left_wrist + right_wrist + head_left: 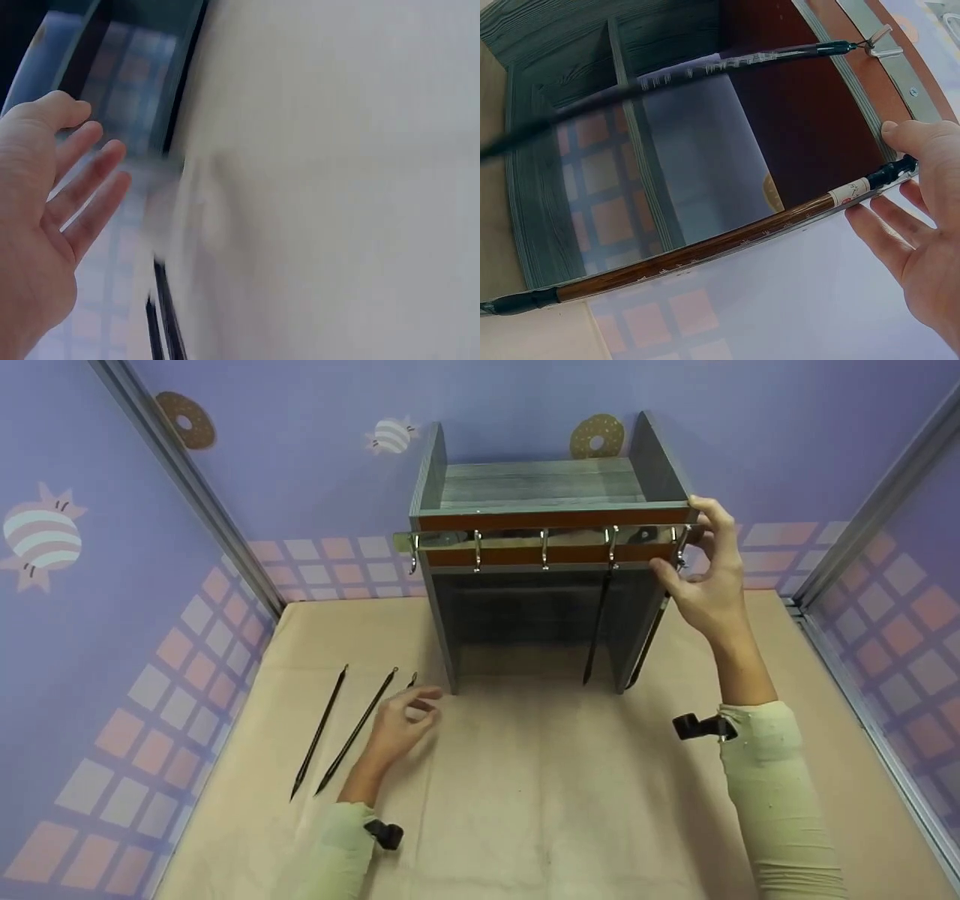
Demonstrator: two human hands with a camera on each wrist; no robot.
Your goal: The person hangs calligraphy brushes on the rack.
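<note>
Head view: right hand (709,577) at hook rail (540,538).

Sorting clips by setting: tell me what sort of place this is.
Probably a small staged recording booth, not a real room. Purple printed walls with cartoon doughnuts sit in metal frame rails, and a paper-covered table holds one wooden hook rack with brushes.

A: What is visible close to the camera?
B: The left hand (37,225), with straight, spread fingers (90,176); it holds nothing.
A: And around it?
B: A pale, blurred bench (337,187) fills the right part. Two thin dark sticks (163,322) lie at the bottom edge. A checked wall (135,75) is behind the fingers.
</note>
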